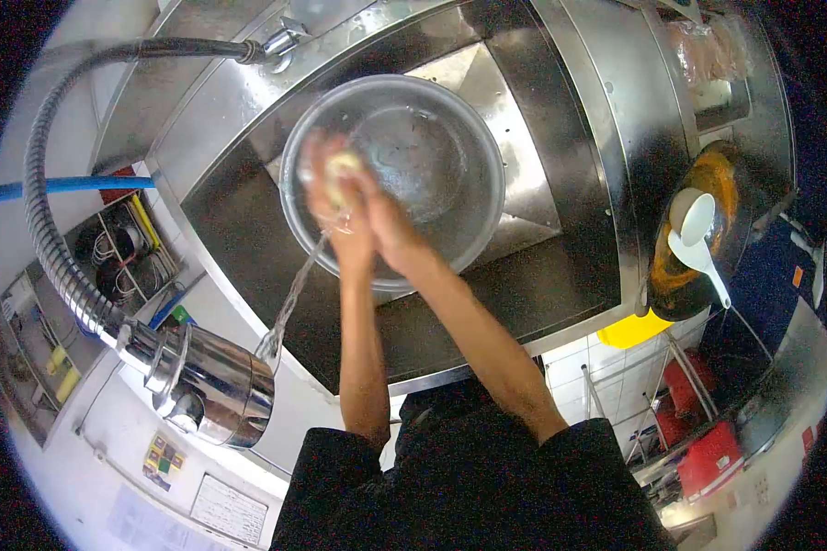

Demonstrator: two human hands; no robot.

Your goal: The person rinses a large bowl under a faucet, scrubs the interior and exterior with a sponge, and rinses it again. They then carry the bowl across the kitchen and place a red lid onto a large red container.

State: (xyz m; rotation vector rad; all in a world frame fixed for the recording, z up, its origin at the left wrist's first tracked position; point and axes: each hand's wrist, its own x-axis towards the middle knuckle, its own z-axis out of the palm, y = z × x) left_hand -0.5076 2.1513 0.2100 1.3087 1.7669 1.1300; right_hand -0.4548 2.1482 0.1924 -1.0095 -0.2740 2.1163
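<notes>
Inside the sink (248,243) stands a wide round metal basin (493,174) with clear water in it. Over its left part my left hand (333,207) and my right hand (386,220) are pressed together around a small pale yellow thing (344,173). Motion blurs the fingers, and the yellow thing's kind cannot be made out. A thin stream of water (299,285) runs from the chrome spray head (220,386) at lower left onto my hands.
The tap's flexible metal hose (41,165) arches along the left. On the right, a white ladle (698,243) lies across a dark, orange-stained round pan (675,275). Below it are a yellow container (634,329) and red items (708,459). Shelves with cables (124,243) stand at left.
</notes>
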